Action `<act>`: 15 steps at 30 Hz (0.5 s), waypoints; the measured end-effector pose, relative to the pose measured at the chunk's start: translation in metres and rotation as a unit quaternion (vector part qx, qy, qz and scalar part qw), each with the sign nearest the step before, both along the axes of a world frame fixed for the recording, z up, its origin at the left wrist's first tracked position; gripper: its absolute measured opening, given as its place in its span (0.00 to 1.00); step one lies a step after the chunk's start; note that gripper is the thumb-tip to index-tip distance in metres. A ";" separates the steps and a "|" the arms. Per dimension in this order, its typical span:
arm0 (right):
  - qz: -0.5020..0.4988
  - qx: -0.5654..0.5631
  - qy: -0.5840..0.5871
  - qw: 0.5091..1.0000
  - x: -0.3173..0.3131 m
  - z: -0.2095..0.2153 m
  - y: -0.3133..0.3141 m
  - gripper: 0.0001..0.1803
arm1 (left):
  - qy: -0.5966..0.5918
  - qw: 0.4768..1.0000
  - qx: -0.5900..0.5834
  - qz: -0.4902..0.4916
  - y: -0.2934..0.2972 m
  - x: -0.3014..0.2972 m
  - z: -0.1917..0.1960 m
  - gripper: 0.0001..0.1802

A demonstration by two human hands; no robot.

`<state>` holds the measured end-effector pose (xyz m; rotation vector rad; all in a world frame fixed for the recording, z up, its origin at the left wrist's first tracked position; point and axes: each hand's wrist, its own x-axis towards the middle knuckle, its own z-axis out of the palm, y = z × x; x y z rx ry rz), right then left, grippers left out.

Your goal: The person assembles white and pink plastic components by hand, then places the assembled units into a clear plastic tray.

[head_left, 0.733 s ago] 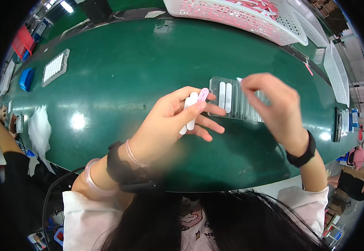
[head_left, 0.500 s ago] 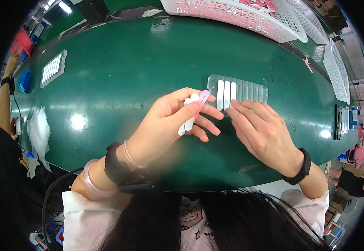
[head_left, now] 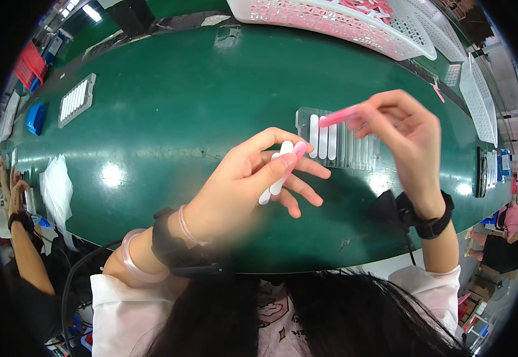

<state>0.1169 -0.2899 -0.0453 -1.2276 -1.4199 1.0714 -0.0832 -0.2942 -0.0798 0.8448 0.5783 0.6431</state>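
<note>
My left hand [head_left: 229,184] pinches a small bunch of nail files between thumb and fingers, its other fingers spread. White files [head_left: 278,185] and a pink one [head_left: 299,149] show in that bunch. My right hand [head_left: 412,134] is raised over the right end of a clear slotted tray [head_left: 300,118], slightly blurred. A pink nail file [head_left: 338,116] sticks out leftward from its thumb and fingers, above the tray. Three white nail files [head_left: 323,146] lie side by side in the left slots; the ridged slots to their right show no files.
A second tray with white files [head_left: 75,101] lies at the far left of the green table [head_left: 181,89]. White baskets [head_left: 330,24] with pink pieces stand along the back. Plastic bags [head_left: 55,184] and another person's arm [head_left: 30,250] are at the left.
My right hand has lifted from the tray's white files and moved up and right, now with a pink file in it. The left hand's bunch has shifted slightly right and down.
</note>
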 end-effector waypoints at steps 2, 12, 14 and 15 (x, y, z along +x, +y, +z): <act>-0.032 0.055 -0.080 0.995 0.006 -0.002 0.000 0.03 | 0.006 0.999 -0.033 0.000 0.001 0.001 0.002 0.13; 0.045 0.262 -0.420 0.868 0.009 0.001 -0.026 0.10 | 0.044 0.999 -0.016 -0.006 0.002 0.000 0.001 0.15; 0.017 -0.059 -0.041 0.997 0.006 0.011 -0.027 0.07 | 0.014 0.999 -0.012 -0.033 0.000 -0.001 -0.002 0.16; 0.068 -0.124 0.000 0.990 0.008 0.015 -0.024 0.06 | 0.016 0.999 -0.013 -0.032 -0.001 -0.001 0.000 0.16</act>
